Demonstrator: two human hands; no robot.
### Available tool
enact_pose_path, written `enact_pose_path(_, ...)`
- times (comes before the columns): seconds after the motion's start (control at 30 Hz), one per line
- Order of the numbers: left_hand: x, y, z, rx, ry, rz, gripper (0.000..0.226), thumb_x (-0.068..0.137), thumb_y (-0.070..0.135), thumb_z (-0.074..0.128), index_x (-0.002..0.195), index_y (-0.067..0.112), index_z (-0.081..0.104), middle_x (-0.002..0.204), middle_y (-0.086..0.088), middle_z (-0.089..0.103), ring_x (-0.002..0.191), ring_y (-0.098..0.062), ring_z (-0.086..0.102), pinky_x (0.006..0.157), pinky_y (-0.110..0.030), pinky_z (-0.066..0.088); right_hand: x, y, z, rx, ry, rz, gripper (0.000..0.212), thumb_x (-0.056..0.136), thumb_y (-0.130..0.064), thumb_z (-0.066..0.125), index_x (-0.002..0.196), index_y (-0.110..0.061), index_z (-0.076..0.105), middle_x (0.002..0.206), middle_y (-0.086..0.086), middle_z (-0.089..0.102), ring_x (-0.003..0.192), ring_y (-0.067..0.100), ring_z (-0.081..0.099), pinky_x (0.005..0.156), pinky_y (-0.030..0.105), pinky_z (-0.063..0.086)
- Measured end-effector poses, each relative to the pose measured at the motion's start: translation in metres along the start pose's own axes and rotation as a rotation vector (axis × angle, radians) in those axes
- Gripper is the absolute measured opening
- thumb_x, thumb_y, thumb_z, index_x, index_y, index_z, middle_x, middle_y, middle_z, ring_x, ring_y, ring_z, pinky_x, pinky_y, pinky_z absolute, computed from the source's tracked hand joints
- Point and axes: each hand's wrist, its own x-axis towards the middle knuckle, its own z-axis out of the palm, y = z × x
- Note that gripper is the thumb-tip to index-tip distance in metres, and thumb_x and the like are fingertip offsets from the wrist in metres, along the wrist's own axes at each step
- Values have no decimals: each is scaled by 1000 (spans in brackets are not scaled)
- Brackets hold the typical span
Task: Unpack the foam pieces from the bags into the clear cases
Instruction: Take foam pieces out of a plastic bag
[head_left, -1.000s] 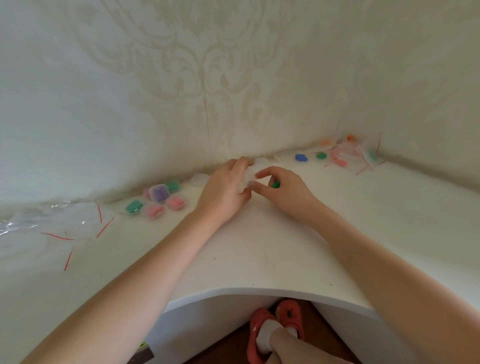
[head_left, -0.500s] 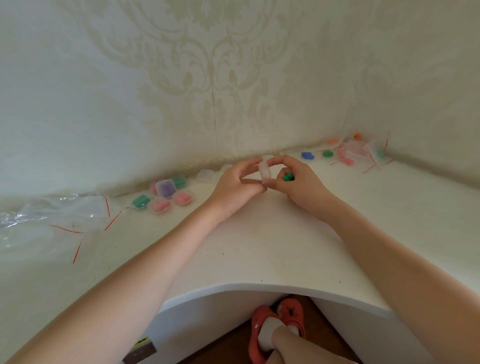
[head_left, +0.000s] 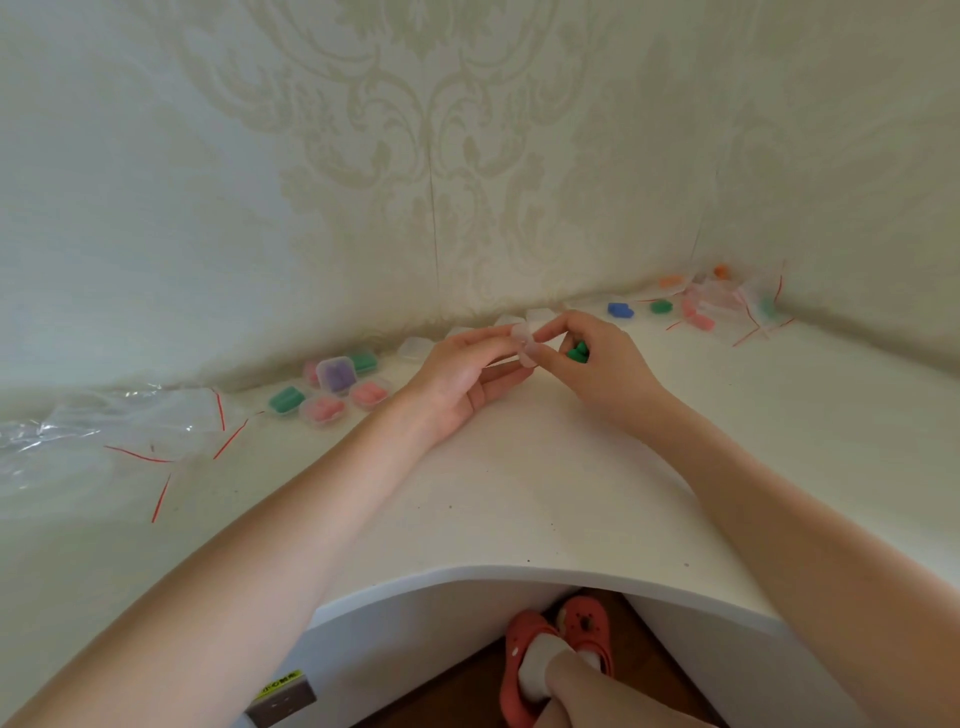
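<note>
Both my hands pinch one clear case (head_left: 523, 347) above the desk (head_left: 519, 483); my right hand (head_left: 597, 364) also curls fingers around green foam (head_left: 576, 352). Filled cases (head_left: 337, 387) sit left, bags (head_left: 727, 306) right.

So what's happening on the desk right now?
A person is packing foam pieces into small clear cases. Both hands hold one clear case up over the white desk: the left hand pinches it from one side, the right hand from the other, with green foam pieces tucked in the right palm. Filled cases sit to the left by the wall, near empty bags. More loose foam pieces and bags wait in the far right corner.
</note>
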Motion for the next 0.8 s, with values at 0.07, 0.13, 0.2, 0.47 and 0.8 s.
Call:
enact_pose_path(0.07,0,0,0,10,10,0,8,84,3,64,87,8,70,85,-6,73,81,-16,70,74,-24,57,-1,-1,0,-46,-14,-18,23,86,-44,63,92,-21,64,59,-7,40,49,3,37,49,13,31)
enact_pose_path(0.13,-1,0,0,38,9,8,15,84,2,64,76,11,74,81,-5,73,78,-15,70,72,-23,57,-2,-1,1,-86,-32,-37,24,89,-45,59,93,-21,63,59,-6,42,49,5,37,48,16,30)
enact_pose_path(0.2,-1,0,1,48,12,13,18,84,1,64,72,10,74,83,-8,72,78,-16,71,69,-22,57,-3,-2,1,-170,-47,-56,23,94,-40,52,98,-20,62,60,-9,45,49,6,39,49,18,29)
enact_pose_path(0.47,-7,6,3,-54,-166,-202,25,81,3,60,105,-1,63,99,-18,70,92,-29,70,77,-28,58,8,11,-10,-100,91,0,23,98,-15,45,101,-9,67,71,-17,52,61,-4,49,59,7,35)
enact_pose_path(0.8,2,0,-2,-216,-29,-168,24,93,-5,41,109,7,54,94,-26,64,89,-40,66,82,-41,56,9,2,-10,337,32,199,19,95,-1,36,108,-14,41,85,0,59,61,10,47,61,21,41)
